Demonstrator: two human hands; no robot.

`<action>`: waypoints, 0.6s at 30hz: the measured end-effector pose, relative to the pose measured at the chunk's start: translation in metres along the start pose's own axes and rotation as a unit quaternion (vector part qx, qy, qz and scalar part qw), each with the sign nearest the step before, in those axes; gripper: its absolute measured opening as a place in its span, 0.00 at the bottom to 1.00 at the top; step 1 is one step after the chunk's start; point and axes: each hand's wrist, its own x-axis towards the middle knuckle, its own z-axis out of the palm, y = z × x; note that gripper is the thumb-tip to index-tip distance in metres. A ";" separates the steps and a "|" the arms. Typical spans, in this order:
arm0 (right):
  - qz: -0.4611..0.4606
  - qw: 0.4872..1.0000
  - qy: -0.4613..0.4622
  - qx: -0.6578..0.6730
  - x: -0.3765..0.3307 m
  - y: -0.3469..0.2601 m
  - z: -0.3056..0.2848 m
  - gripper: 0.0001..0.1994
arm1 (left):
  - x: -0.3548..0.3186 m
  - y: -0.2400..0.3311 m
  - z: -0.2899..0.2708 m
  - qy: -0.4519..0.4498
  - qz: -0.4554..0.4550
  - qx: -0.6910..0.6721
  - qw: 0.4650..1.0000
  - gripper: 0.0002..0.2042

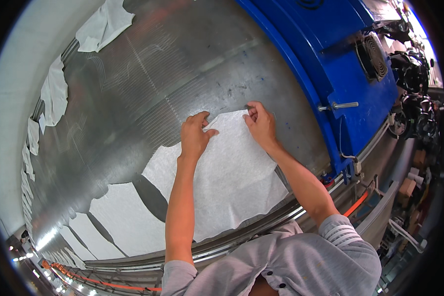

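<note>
A large sheet of thin white fibrous cloth [232,172] lies flat on a broad, curved plate of brushed grey metal [148,79], its upper edge reaching up between the two hands and its lower part spreading down toward the person's chest; the left hand [195,135] rests on the sheet's upper left edge, fingers bent and thumb out to the right, pressing on the cloth rather than clearly closed round it, so whether it pinches a fold cannot be told; the right hand [260,123] sits at the sheet's top right corner, fingers curled tight and pinching that corner against the metal; the two hands are near each other but apart, with the cloth's top edge running between them. Further white cloth sheets [118,217] lie lower left on the same plate, overlapping in a row, and smaller white scraps [103,24] hang along its far left rim; to the right stands a blue painted metal housing [350,59] with a round vent grille [372,56] and a short silver handle [343,105]; an orange cable [357,203] runs below it.
</note>
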 end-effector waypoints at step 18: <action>0.030 0.999 0.041 0.009 0.008 0.009 0.009 0.22 | 0.007 -0.022 -0.003 0.089 -0.019 -0.025 0.996 0.05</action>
